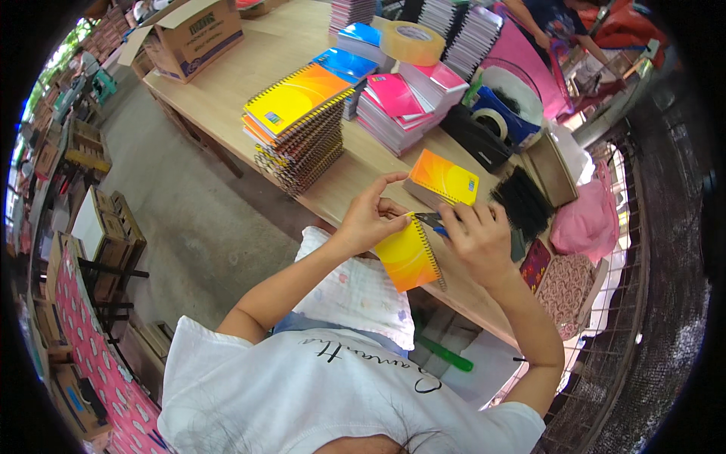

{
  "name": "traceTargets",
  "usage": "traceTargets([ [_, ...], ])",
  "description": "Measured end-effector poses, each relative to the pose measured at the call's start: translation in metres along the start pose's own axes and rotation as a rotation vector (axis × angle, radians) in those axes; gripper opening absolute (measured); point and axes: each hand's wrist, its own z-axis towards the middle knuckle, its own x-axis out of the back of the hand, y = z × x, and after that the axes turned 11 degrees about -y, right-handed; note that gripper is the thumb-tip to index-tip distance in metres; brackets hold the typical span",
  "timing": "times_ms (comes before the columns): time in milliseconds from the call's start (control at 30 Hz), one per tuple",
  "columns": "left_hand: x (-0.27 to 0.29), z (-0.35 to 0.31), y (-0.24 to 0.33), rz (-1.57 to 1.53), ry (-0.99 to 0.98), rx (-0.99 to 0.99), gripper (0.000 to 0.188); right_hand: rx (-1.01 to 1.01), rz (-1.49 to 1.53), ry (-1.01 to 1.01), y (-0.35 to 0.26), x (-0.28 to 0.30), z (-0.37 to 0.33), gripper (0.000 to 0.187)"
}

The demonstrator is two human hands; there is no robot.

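My left hand [370,218] grips the top of a yellow-orange spiral notebook [407,259] at the table's near edge. A dark wire coil runs along the notebook's right side. My right hand [481,236] is closed around small pliers [429,219] with blue handles, their jaws at the coil's upper end. My fingers partly hide the pliers. Just beyond my hands lies a block of yellow-orange notepads [445,178]. Left of it stands a tall stack of spiral-bound notebooks [297,129] with yellow-orange covers.
Pink-covered pads [393,98], blue-covered pads [346,65] and a big tape roll [412,42] crowd the far side of the table [265,41]. Black coils [522,203] and a pink bag [586,219] are to the right. A cardboard box [193,38] sits far left. Another person's arm [529,23] shows at the back.
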Motion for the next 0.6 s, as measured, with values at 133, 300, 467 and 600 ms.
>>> traceTargets([
  [133,-0.012,-0.002,-0.001,0.128,0.066,-0.044,0.063,-0.419,0.939,-0.324,-0.006,0.002,-0.011,0.039],
  [300,0.008,-0.023,0.059,0.450,0.163,-0.237,0.036,-0.531,0.774,0.190,0.005,0.011,-0.033,0.044],
  [467,0.077,-0.010,0.202,1.455,0.447,-0.690,0.008,-0.661,0.842,0.175,0.005,0.007,-0.062,0.045],
  [600,0.135,0.078,0.203,1.325,-0.304,-0.401,0.010,-0.601,0.755,0.004,-0.025,-0.041,-0.072,0.045],
])
